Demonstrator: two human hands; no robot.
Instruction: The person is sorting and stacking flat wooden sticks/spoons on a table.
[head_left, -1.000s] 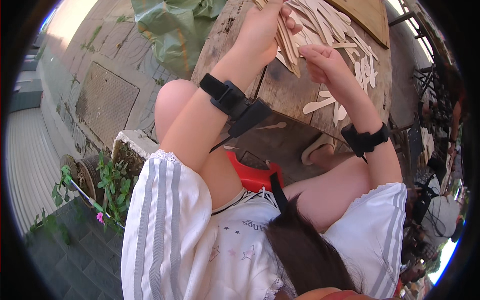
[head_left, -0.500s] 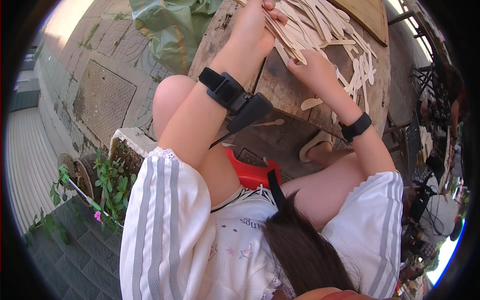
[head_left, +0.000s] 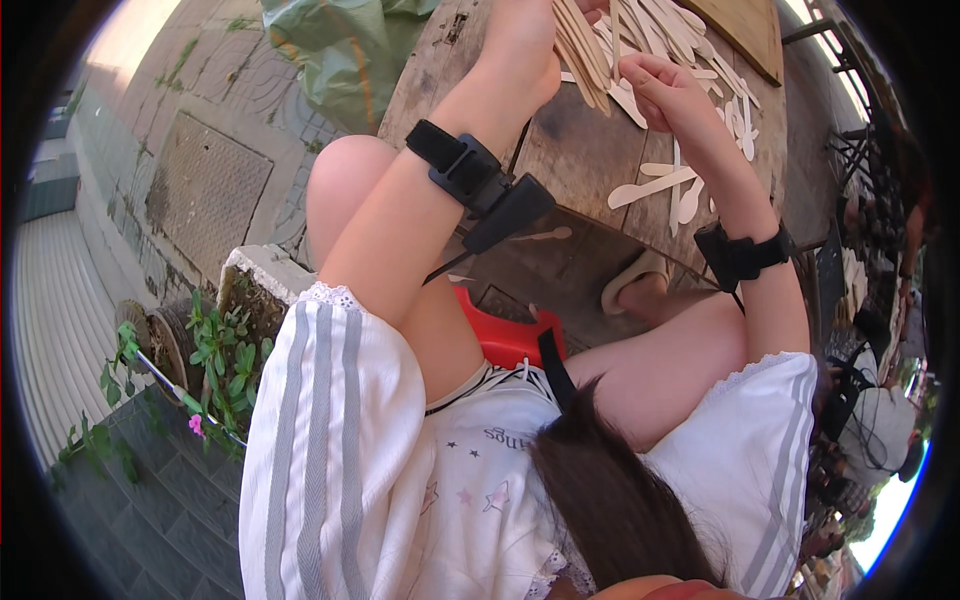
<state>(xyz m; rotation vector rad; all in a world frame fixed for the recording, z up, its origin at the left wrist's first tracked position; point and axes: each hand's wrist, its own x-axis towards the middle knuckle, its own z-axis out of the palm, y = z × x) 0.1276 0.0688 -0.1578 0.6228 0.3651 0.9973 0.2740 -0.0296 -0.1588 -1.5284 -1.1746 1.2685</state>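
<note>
Wooden sticks sit bundled in the left hand, over the counter and back from its near edge; that grip is closed round the sheaf, though the frame cuts off most fingers. Their near-parallel lie probably lets one hand contain them all. The right hand has its fingertips pinched, seemingly gripping the lower end of a single stick. Loose wooden spoons lie crossed by the counter's near edge, as if dropped rather than arranged. No label is readable on the wood; the shirt carries small dark lettering above printed stars.
</note>
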